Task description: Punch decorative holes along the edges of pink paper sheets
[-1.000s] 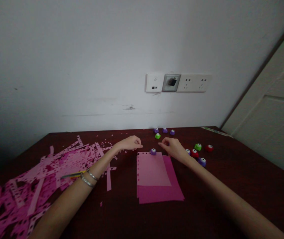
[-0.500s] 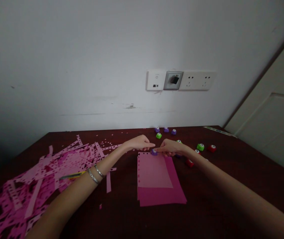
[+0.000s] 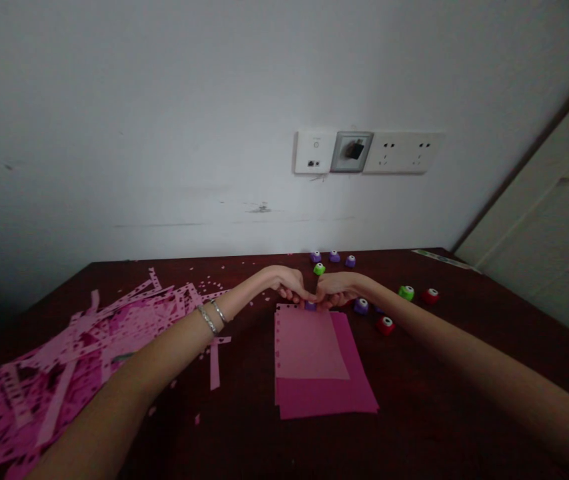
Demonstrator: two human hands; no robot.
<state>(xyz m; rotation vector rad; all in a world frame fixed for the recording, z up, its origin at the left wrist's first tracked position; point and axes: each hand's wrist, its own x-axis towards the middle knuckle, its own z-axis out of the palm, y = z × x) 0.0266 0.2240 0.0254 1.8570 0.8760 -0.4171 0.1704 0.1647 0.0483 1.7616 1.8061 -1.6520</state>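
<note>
A small purple craft punch (image 3: 309, 306) sits at the top edge of a light pink sheet of paper (image 3: 309, 343). My left hand (image 3: 288, 283) has its fingers curled, and one digit presses down on the punch from the left. From the other side my right hand (image 3: 337, 289) is closed around it, its fingertips meeting those of the left. Punched holes run down the sheet's left edge and along the left part of its top edge. Beneath lies a darker pink sheet (image 3: 327, 399), showing at the right and bottom. Both hands partly cover the punch.
Cut and punched pink paper strips (image 3: 114, 333) are heaped on the left of the dark table (image 3: 244, 440). More punches stand beyond and right of my hands, among them a green one (image 3: 406, 292) and a red one (image 3: 385, 325). Behind is a wall with sockets (image 3: 402, 153).
My left hand has moved right and down, from a pointing pose beside the punch onto it. My right hand stays at the punch. The view has shifted slightly.
</note>
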